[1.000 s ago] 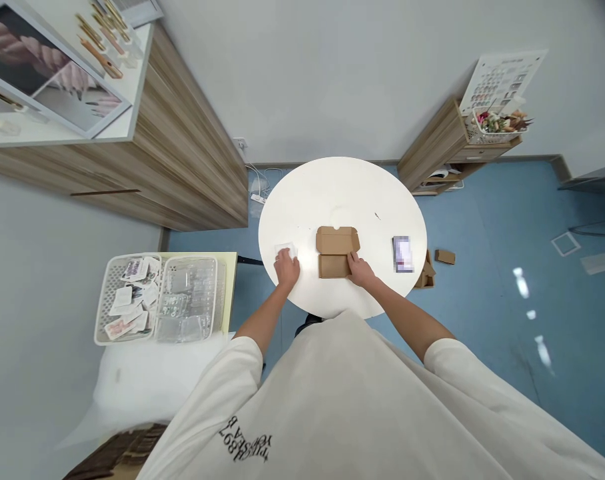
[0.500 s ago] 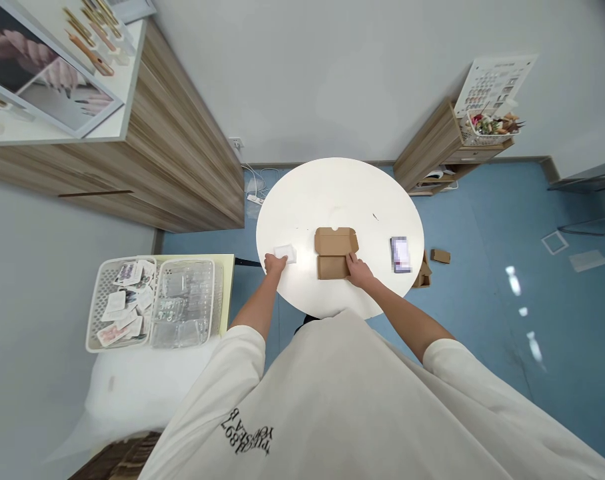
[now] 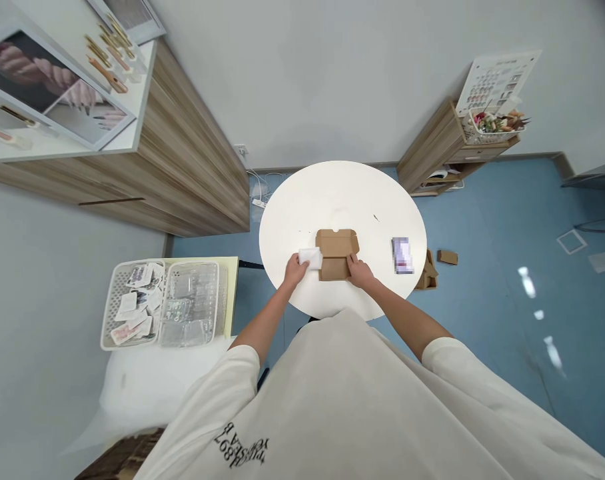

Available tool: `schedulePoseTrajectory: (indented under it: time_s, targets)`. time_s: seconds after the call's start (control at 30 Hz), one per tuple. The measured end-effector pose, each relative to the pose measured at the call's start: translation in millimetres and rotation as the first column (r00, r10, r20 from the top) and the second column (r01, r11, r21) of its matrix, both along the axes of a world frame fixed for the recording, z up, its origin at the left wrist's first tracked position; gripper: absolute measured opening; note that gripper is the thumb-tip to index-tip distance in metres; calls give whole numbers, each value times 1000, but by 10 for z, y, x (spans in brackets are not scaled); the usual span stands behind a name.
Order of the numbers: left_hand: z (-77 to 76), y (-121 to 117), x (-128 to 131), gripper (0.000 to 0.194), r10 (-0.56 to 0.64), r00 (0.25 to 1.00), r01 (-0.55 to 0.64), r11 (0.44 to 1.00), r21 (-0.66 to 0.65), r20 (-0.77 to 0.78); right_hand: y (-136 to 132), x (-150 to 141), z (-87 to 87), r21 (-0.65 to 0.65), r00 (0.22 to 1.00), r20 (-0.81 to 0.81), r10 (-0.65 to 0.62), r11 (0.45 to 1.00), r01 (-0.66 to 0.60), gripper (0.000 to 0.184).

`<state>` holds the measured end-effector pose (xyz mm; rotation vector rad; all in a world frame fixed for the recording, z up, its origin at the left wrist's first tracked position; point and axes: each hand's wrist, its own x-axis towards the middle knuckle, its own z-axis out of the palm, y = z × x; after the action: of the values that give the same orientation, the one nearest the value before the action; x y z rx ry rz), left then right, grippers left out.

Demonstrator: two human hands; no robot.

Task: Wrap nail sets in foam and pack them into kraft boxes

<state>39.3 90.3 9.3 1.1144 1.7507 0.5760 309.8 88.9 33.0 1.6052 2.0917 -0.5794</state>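
My left hand [image 3: 296, 270] is closed on a small white packet [image 3: 310, 257], which it holds by its left end. The packet's right end reaches the left edge of a brown cardboard box [image 3: 335, 244]. The box lies with its lid folded back on the white oval table [image 3: 340, 193]. At the box's right side my right hand [image 3: 361, 272] grips the edge, with fingers over the rim. Further right on the table is a phone-sized purple-and-white item [image 3: 402, 255], blurred out.
Left of the table, a white basket of cards [image 3: 132, 307] and a basket of clear plastic cases [image 3: 188, 303] stand side by side. A wooden cabinet [image 3: 192, 140] rises at the back left, a smaller one [image 3: 432, 147] at the back right. Cardboard boxes [image 3: 447, 257] lie on the floor.
My left hand has lifted the white packet and carried it right, to the left edge of the cardboard box. My right hand stays at the box's right side.
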Motion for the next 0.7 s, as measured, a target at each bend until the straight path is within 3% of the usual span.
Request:
schedulePoseTrajectory:
  time_s: [0.1,0.2,0.27,0.37,0.47,0.53,0.6,0.7]
  targets:
    - [87,-32,406,39,-161,982,158,987,-40,-97,0,9,-14,4,1000,-9,-4,1000,4,82]
    - [111,-43,764,41,-334,904,330,942,-63,-266,-7,19,-34,15,1000,-21,-13,1000,13,79]
    - [90,-47,934,41,-401,858,384,916,-118,-321,-14,25,-42,20,999,-28,-17,1000,17,79]
    - [48,-69,1071,43,-448,831,423,894,-147,-329,-20,33,-36,22,999,-37,-24,999,24,80]
    - [57,-125,1101,47,-462,800,470,879,-77,-383,-20,37,-17,19,999,-35,-27,999,28,79]
    - [92,-173,1090,44,-466,741,526,850,-14,-484,-18,39,-10,18,999,-32,-24,1000,25,78]
    - [128,-221,1066,34,-493,652,619,785,28,-576,-15,43,-15,16,999,-31,-21,1000,22,78]
    - [145,-277,1017,25,-616,500,783,622,13,-609,-11,50,-38,12,999,-30,-17,1000,18,77]
